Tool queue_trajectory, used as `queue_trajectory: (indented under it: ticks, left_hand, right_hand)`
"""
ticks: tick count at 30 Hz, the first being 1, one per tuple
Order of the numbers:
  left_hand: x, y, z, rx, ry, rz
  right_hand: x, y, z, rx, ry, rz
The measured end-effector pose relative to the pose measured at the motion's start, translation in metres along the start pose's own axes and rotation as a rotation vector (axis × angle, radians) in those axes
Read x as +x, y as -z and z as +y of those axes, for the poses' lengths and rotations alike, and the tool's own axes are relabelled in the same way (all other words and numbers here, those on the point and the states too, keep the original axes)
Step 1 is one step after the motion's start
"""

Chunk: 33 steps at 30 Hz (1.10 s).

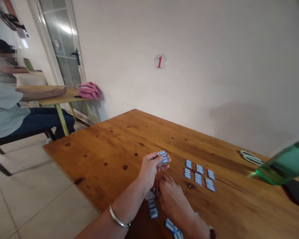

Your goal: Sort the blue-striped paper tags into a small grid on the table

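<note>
Small blue-and-white cards (163, 157) are pinched between the thumb and fingers of my left hand (149, 167), held above the wooden table (109, 149). My right hand (170, 192) is lower and just to the right, its fingers curled inward and their tips mostly hidden. Close by those fingertips, partly behind my left wrist, are a whitish piece (149, 196) and a row of blue-and-white cards (152, 209). More cards (173, 228) lie under my right forearm. Several small card stacks (198, 179) are set out in two rows to the right.
A green translucent bottle (284, 162) is at the right edge, beside white looped cable (251, 157) and a dark object (297, 192). The wall (189, 99) borders the table's far side. At left, a person (7, 103) sits by another table (72, 95) holding pink cloth (89, 90).
</note>
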<state>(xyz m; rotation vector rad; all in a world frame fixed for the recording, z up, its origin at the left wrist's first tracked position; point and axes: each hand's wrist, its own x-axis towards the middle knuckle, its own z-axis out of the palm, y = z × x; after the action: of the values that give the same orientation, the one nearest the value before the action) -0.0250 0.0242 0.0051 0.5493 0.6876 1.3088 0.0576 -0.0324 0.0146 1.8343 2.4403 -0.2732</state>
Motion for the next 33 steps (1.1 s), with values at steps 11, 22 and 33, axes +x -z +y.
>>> queue_trajectory:
  ticks: [11, 22, 33]
  left_hand:
    - [-0.005, -0.007, 0.001, 0.149, -0.038, 0.013]
    - [-0.014, -0.014, -0.015, 0.365, -0.037, -0.091]
    - [-0.016, -0.013, -0.025, 0.471, 0.007, -0.183]
  right_hand:
    - [-0.012, -0.011, 0.038, 0.585, 0.032, 0.351]
    - [-0.008, -0.035, 0.068, 1.532, -0.160, 0.442]
    - [-0.013, -0.016, 0.063, 1.404, -0.210, 0.537]
